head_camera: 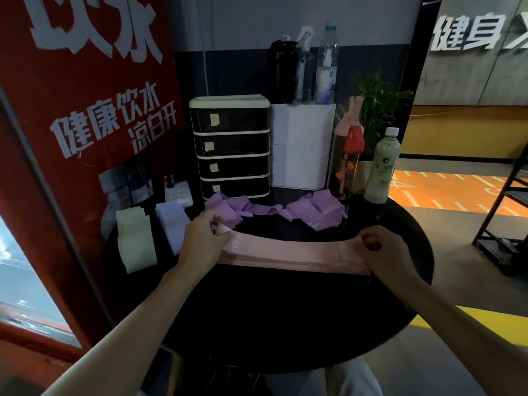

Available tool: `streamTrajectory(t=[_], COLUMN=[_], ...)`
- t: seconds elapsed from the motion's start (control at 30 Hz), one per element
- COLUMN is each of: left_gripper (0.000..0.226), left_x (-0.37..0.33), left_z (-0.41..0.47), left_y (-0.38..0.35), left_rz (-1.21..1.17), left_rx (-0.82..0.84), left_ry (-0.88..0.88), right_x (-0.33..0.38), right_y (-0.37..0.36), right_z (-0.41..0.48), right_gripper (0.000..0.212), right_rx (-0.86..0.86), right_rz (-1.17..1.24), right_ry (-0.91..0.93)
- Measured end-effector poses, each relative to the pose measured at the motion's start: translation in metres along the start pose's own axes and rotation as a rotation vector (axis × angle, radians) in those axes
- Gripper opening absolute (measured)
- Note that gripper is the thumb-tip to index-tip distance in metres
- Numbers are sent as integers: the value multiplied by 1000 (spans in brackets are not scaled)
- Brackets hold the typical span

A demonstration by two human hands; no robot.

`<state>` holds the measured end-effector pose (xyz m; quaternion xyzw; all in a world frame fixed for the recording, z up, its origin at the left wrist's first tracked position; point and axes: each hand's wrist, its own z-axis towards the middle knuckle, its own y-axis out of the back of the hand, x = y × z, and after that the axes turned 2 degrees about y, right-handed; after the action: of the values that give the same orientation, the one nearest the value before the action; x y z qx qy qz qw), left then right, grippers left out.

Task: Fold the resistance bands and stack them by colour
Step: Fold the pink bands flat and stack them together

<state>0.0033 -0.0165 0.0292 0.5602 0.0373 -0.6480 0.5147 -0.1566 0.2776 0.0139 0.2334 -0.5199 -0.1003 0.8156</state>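
- At the far left of the round black bench (285, 324) lay a pale green folded stack (136, 241), with a white folded stack (171, 224) just beside it.
- The left hand (204, 242) pinched one end of the pink band (288, 252), fingers (220, 224) closed narrowly on its edge.
- The band was stretched flat between both hands, low over the bench; it looked thin, light and soft, likely springy, so gripping the ends seemed the right hold.
- Behind it sprawled the purple bands (274, 211), unfolded and crumpled.
- The right hand (388, 252) was curled tight on the band's other end.
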Motion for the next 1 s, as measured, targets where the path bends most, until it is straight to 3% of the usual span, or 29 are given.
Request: streamTrajectory(t=[0.57,0.83,1.0], left_gripper=[19,15,26], left_x=[25,33,31], left_z=[-5,-11,-14], left_y=[-15,-16,-14], left_rz=[98,173,121], left_rx=[34,8,63], left_ry=[-99,-137,-39], right_x=[-18,-26,-29], right_y=[-6,-12,-9], right_z=[-8,-3,-1], right_gripper=[12,27,36], right_rx=[4,84,190], right_rz=[-9,-256,-437], right_ry=[-11,11,20])
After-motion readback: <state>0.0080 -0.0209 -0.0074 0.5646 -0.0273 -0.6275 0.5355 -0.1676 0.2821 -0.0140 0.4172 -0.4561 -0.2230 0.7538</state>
